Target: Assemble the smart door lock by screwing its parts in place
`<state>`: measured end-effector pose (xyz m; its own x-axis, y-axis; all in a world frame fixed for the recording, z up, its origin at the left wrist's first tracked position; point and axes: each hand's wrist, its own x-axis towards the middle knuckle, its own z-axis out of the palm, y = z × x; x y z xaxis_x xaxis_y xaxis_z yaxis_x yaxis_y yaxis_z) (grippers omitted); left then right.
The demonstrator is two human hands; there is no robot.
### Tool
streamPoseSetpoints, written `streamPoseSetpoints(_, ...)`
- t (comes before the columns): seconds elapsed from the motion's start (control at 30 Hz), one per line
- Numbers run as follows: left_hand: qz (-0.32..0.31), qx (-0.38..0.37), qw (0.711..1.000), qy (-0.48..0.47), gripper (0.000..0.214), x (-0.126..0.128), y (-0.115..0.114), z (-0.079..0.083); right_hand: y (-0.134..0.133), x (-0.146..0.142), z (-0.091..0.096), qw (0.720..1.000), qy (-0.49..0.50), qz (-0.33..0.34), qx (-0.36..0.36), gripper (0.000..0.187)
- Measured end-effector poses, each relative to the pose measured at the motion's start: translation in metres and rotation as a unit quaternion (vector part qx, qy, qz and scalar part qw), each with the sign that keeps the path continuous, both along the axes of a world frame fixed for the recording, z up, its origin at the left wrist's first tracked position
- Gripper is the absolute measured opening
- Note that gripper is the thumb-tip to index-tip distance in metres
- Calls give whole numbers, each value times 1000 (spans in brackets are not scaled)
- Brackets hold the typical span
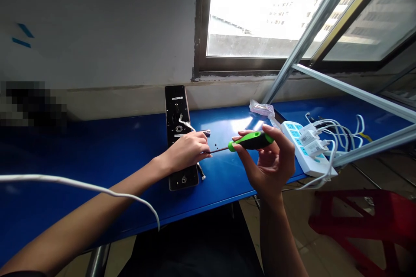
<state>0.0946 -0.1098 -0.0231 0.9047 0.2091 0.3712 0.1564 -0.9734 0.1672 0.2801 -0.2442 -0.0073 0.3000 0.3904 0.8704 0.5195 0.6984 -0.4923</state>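
Fingers [246,160] of the right hand [276,166] pinch a green-and-black-handled screwdriver [251,141] inside the blue counter's [136,147] front edge; shaft runs to left hand's [185,151] bunched fingertips, exact grip unclear. Black rectangular panel [175,181] lies under left hand, reaching toward back edge.

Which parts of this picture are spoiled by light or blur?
Head view: the dark-framed glass window is largely blown out; head view: glare whitens part of the glossy blue tabletop; head view: the red plastic stool looks slightly soft.

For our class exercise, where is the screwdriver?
Head view, right of centre: the screwdriver is in the right hand, its shaft toward the left hand.
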Motion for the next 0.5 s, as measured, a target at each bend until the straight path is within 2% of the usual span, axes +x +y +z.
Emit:
streamPoseSetpoints(0.13,-3,31,999,-41,28,-25,-9,-1,-3,-13,9,999,8,30,-6,73)
streamPoseSetpoints(0.27,-6,53,990,-130,18,-50,-18,-9,-3,-29,15,998,22,55,-1,72)
streamPoseSetpoints(0.37,0,-17,982,-189,11,-65,-24,-17,-1,-40,17,997,26,69,-13,69)
streamPoseSetpoints(0.5,10,-140,960,-241,12,-77,-32,-25,1,-49,15,995,37,83,-26,67)
